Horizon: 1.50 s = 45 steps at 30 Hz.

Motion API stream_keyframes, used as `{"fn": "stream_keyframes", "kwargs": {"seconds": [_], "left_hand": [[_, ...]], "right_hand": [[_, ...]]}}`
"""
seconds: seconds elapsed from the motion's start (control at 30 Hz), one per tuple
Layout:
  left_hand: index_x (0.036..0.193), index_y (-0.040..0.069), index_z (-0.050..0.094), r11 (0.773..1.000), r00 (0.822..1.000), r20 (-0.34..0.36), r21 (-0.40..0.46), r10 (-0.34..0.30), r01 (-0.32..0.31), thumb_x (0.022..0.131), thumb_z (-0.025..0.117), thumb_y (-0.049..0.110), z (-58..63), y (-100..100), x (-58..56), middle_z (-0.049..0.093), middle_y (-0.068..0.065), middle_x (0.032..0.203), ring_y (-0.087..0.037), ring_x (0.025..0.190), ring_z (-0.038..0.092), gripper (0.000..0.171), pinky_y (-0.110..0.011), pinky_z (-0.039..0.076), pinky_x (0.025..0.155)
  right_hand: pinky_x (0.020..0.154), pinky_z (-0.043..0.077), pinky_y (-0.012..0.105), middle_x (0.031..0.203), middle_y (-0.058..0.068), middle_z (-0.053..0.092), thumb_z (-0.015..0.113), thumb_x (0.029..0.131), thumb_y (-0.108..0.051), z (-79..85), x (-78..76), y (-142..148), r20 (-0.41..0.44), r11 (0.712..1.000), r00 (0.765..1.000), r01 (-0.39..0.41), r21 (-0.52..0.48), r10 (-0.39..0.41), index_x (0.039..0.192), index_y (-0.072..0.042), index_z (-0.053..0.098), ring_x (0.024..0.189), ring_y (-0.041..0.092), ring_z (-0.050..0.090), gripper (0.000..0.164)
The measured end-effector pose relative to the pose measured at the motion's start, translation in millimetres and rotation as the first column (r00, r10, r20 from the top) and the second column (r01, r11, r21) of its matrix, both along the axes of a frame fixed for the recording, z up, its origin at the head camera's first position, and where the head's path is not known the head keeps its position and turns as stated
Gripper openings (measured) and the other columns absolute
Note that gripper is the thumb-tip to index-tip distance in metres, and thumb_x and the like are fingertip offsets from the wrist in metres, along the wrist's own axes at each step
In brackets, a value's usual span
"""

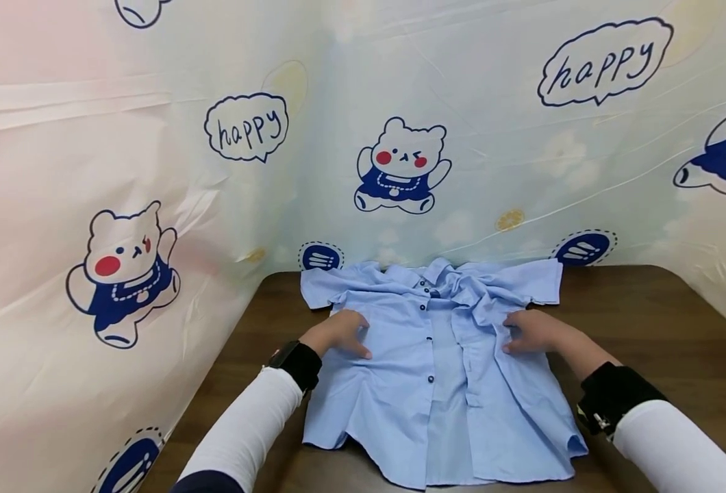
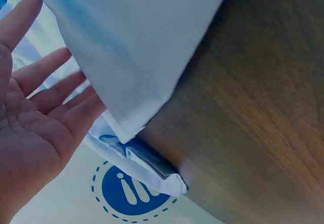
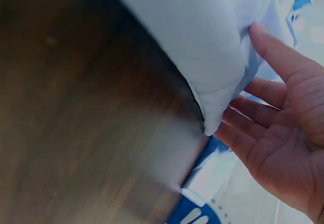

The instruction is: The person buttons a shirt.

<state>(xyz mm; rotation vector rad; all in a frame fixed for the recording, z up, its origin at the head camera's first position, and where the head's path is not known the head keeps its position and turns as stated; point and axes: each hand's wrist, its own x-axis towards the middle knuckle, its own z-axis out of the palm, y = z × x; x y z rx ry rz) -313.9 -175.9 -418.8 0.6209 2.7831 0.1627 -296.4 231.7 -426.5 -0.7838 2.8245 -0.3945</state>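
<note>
A light blue short-sleeved shirt (image 1: 394, 356) lies spread on the table, its collar at the far side and its hem toward me. The front hangs unbuttoned down the lower part, with dark buttons along one edge. My left hand (image 1: 341, 332) rests at the shirt's left side, thumb spread from the fingers; in the left wrist view the fingertips (image 2: 93, 97) touch the fabric's edge. On the opposite side my right hand (image 1: 532, 332) touches the cloth with thumb and fingers apart. The right wrist view shows its fingers (image 3: 248, 117) against a fold of the side.
The brown wooden table (image 1: 634, 322) extends beyond the shirt on both sides. Behind it and to the left hangs a pale curtain (image 1: 492, 157) printed with bears and the word "happy". Black bands (image 1: 618, 397) circle both wrists over white sleeves.
</note>
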Motion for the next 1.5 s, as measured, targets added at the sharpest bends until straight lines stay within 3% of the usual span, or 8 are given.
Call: {"fn": "stream_keyframes", "kwargs": {"seconds": [0.23,0.4,0.57,0.7,0.9,1.2,1.37,1.5], "left_hand": [[0.132,0.004,0.06,0.999,1.0,-0.018,-0.029,-0.015,0.015,0.073,0.085,0.042,2.8,-2.8,-0.5,0.058,-0.01,0.133,-0.028,0.128,0.048,0.074,-0.039,0.036,0.107],[0.115,0.011,0.072,0.999,0.999,-0.043,0.036,-0.015,0.016,0.076,0.085,0.03,3.2,-4.9,-4.0,0.065,-0.003,0.122,-0.025,0.122,0.053,0.045,-0.037,0.04,0.103],[0.086,0.014,0.075,0.997,0.993,-0.108,0.061,-0.04,0.046,0.079,0.082,0.019,1.8,-5.3,-6.1,0.07,0.002,0.095,-0.021,0.099,0.062,0.011,-0.037,0.048,0.09],[0.075,0.014,0.071,0.991,0.975,-0.196,0.06,-0.109,0.123,0.081,0.079,0.012,-2.7,-7.2,-6.1,0.066,0.005,0.08,-0.016,0.083,0.062,0.01,-0.034,0.05,0.08],[0.076,0.01,0.052,0.961,0.93,-0.32,0.148,-0.178,0.235,0.084,0.067,-0.002,-2.8,-15.8,-0.9,0.051,0.003,0.067,-0.013,0.064,0.05,0.021,-0.029,0.044,0.063],[0.082,0.01,0.065,0.971,0.888,-0.45,0.156,-0.095,0.183,0.08,0.075,-0.002,17.8,-14.6,6.2,0.066,-0.001,0.079,-0.02,0.077,0.064,0.016,-0.034,0.052,0.072],[0.09,0.008,0.074,0.979,0.839,-0.541,0.131,-0.06,0.155,0.078,0.078,0.0,29.4,-13.3,8.5,0.072,-0.004,0.087,-0.021,0.083,0.068,0.015,-0.034,0.054,0.073],[0.087,0.007,0.074,0.971,0.724,-0.686,0.119,-0.072,0.209,0.076,0.076,-0.005,42.6,-13.9,7.6,0.072,-0.005,0.085,-0.021,0.078,0.068,0.016,-0.033,0.055,0.067]], "right_hand": [[0.096,0.042,0.056,0.122,0.029,0.059,0.079,0.082,-0.026,1.1,-5.6,6.1,-0.014,0.999,0.999,-0.043,0.001,0.043,0.12,0.01,0.062,0.116,0.046,0.053,0.055],[0.085,0.049,0.05,0.097,0.016,0.067,0.08,0.076,-0.008,-4.3,-9.6,1.1,-0.153,0.992,0.982,-0.117,-0.04,0.11,0.103,0.007,0.07,0.096,0.036,0.062,0.032],[0.074,0.051,0.044,0.083,0.003,0.064,0.077,0.077,-0.001,-6.4,-8.5,-2.1,-0.137,0.992,0.987,-0.101,-0.074,0.09,0.088,0.0,0.069,0.078,0.022,0.06,0.013],[0.065,0.046,0.036,0.075,-0.003,0.057,0.071,0.081,0.002,-4.5,-4.5,-2.9,-0.107,0.992,0.991,-0.089,-0.089,0.079,0.081,-0.005,0.064,0.068,0.014,0.049,0.009],[0.062,0.046,0.034,0.077,-0.002,0.057,0.066,0.085,0.005,8.1,6.5,2.3,-0.207,0.987,0.976,-0.094,-0.128,0.066,0.087,-0.006,0.059,0.068,0.013,0.05,0.012],[0.074,0.054,0.049,0.086,0.012,0.069,0.073,0.077,0.009,31.8,15.3,0.4,-0.362,0.992,0.932,-0.041,-0.119,-0.005,0.093,0.003,0.069,0.079,0.03,0.065,0.017],[0.06,0.048,0.04,0.069,0.002,0.057,0.073,0.073,0.012,41.3,15.2,0.3,-0.534,0.996,0.845,-0.07,-0.058,0.029,0.074,-0.004,0.063,0.065,0.021,0.054,0.019],[0.056,0.045,0.041,0.068,0.006,0.05,0.069,0.07,0.014,48.9,10.5,0.0,-0.714,0.991,0.7,-0.1,-0.091,0.005,0.073,-0.004,0.056,0.065,0.028,0.053,0.022]]}}
